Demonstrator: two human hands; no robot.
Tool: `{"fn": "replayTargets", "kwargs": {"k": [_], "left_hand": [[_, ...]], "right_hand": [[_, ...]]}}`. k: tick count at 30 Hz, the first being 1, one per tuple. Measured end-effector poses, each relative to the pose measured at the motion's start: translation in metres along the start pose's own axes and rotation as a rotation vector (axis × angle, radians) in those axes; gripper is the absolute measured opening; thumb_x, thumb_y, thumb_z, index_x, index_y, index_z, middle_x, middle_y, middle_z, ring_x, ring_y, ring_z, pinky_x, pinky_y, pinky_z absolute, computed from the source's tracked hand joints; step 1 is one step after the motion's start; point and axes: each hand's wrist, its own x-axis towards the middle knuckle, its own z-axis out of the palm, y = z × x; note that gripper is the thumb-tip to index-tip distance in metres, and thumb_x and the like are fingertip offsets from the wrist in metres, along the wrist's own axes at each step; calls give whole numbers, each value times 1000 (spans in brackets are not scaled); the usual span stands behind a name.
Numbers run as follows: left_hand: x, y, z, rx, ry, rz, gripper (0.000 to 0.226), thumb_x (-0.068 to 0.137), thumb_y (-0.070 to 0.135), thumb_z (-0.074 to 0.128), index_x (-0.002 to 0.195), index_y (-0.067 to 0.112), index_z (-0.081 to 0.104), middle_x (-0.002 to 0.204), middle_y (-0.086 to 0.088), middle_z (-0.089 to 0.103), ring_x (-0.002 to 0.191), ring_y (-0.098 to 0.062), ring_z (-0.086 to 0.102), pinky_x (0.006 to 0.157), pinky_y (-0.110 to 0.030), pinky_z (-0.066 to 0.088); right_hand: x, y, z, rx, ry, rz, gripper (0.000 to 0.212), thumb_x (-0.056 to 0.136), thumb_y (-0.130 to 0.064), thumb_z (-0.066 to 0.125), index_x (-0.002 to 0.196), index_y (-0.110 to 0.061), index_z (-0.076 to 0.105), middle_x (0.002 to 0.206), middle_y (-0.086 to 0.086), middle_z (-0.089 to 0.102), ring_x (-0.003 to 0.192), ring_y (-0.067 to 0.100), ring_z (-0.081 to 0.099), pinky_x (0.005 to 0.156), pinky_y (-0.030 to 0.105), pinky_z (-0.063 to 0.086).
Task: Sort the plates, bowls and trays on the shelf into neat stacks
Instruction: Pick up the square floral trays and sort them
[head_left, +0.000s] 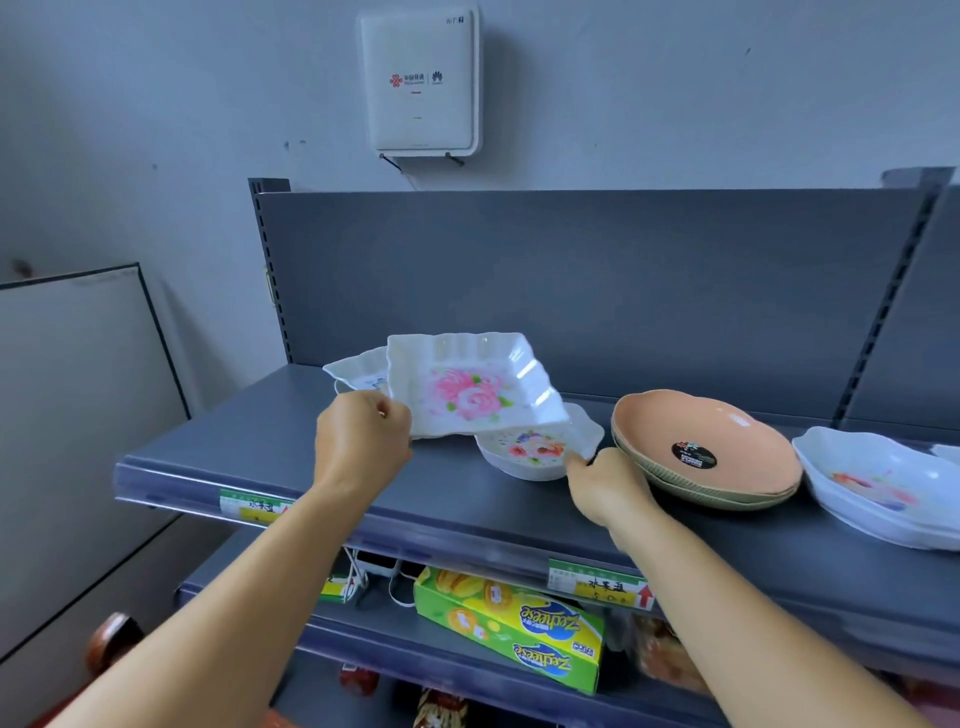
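Note:
My left hand (361, 439) grips the near left corner of a square white tray with pink roses (470, 389) and holds it tilted above the grey shelf (270, 447). Under the tray's right side sits a small white floral bowl (535, 452); my right hand (605, 480) pinches its near right rim. Behind the raised tray another white scalloped dish (356, 369) lies on the shelf, partly hidden. To the right stands a stack of oval bowls, orange on top (706, 441). At the far right lies a white floral dish (883, 483), cut off by the frame.
The shelf's grey back panel (571, 286) rises behind the dishes. A green and yellow box (514, 629) and other goods fill the lower shelf. A white wall-mounted box (421, 78) hangs above. A framed board (78, 389) leans at the left.

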Motion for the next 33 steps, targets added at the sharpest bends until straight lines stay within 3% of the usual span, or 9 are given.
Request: {"fn": "replayTargets", "kwargs": {"k": [3, 5, 8, 15, 21, 24, 27, 31, 33], "left_hand": [[3, -7, -1, 0, -4, 3, 22, 81, 8, 43, 59, 10, 42, 59, -11, 47, 46, -18, 62, 56, -27, 43], [4, -10, -2, 10, -12, 11, 22, 82, 9, 42, 60, 9, 45, 61, -12, 49, 42, -12, 60, 56, -27, 43], [4, -11, -4, 5, -17, 15, 24, 85, 9, 42, 61, 7, 46, 62, -12, 50, 43, -12, 60, 56, -29, 44], [4, -6, -10, -18, -8, 23, 25, 85, 7, 43, 64, -1, 53, 59, -11, 59, 47, -13, 61, 63, -36, 56], [-2, 10, 0, -70, -31, 50, 28, 84, 9, 42, 74, -13, 55, 59, -12, 59, 33, 1, 55, 59, -27, 46], [-7, 23, 12, -104, -73, 78, 28, 84, 8, 41, 76, -14, 56, 58, -10, 62, 36, -3, 55, 58, -27, 46], [-15, 41, 29, -118, -122, 111, 27, 84, 7, 40, 74, -12, 56, 60, -9, 62, 45, -12, 57, 53, -26, 41], [-30, 65, 56, -152, -182, 150, 22, 83, 6, 41, 64, 3, 52, 61, -11, 59, 47, -15, 57, 53, -25, 38], [-38, 78, 73, -151, -215, 166, 22, 83, 7, 40, 65, 3, 52, 60, -10, 58, 41, -8, 55, 48, -22, 34]], "right_hand": [[16, -5, 13, 58, 16, 97, 40, 98, -34, 45, 108, 2, 59, 89, 14, 68, 67, 27, 62, 57, 26, 45], [29, -6, 19, 94, 42, 145, 32, 93, -23, 53, 109, 4, 59, 94, 18, 72, 80, 32, 70, 72, 32, 57], [37, -9, 21, 149, 54, 185, 24, 82, -1, 57, 106, 4, 59, 93, 21, 72, 86, 36, 71, 82, 43, 59], [16, -10, 8, 278, 75, 162, 16, 92, -5, 46, 101, 0, 58, 84, 19, 72, 73, 30, 72, 77, 40, 60], [-5, -3, -29, 219, 170, 25, 21, 92, -9, 44, 101, -5, 62, 73, 11, 71, 61, 22, 67, 76, 40, 58], [-12, 5, -54, 220, 217, 11, 24, 92, -8, 42, 98, -5, 65, 71, 8, 70, 61, 21, 66, 79, 42, 59], [-16, 20, -80, 224, 276, 45, 23, 92, -7, 41, 102, -7, 62, 76, 8, 69, 64, 21, 67, 77, 40, 60], [-24, 47, -118, 210, 346, 66, 28, 90, -7, 41, 109, -10, 62, 81, 6, 70, 59, 19, 66, 60, 29, 56], [-26, 63, -138, 210, 369, 95, 27, 91, -8, 41, 106, -3, 63, 76, 11, 71, 57, 18, 65, 70, 36, 56]]}}
